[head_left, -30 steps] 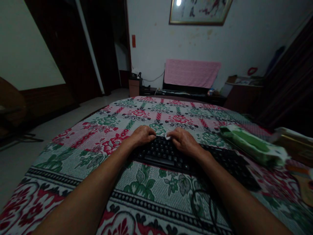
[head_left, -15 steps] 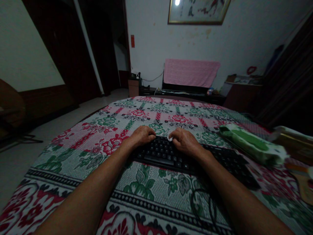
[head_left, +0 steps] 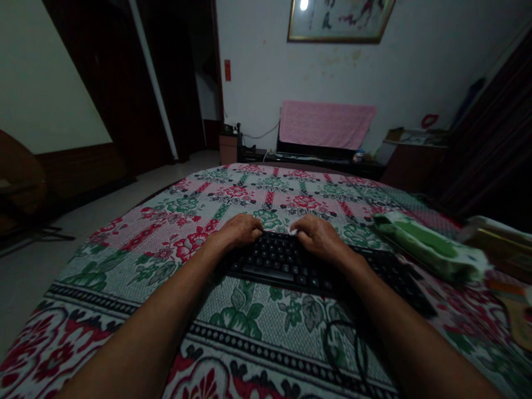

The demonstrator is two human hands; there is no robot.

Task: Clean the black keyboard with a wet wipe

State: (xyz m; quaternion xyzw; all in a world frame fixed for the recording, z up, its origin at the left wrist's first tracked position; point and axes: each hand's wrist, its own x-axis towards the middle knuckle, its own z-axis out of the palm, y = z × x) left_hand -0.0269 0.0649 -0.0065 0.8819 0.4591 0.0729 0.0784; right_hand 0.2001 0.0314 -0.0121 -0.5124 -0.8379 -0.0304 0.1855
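A black computer keyboard (head_left: 270,259) lies on the flowered tablecloth in front of me, its long side running across the view. My left hand (head_left: 241,230) is closed at its far left edge, the fingers curled over the rim and thumb inward. Pinched in the fingers of my right hand (head_left: 318,237) is a small crumpled white wipe (head_left: 293,231), at the keyboard's far edge above the top row of keys. My right wrist and forearm cross over the keyboard and hide part of its right half. A black cable (head_left: 332,346) loops on the cloth near my right forearm.
Right of the keyboard lies a green-and-white soft pack (head_left: 432,244). Beyond it are a brownish box (head_left: 502,246) and a wooden-looking brush or paddle (head_left: 515,318). Behind the table, a pink towel (head_left: 326,123) drapes over a screen-like object on a low cabinet.
My right hand has shifted slightly right along the far edge with the white wipe. The keyboard has slid a little to the left. My left hand stays on its corner.
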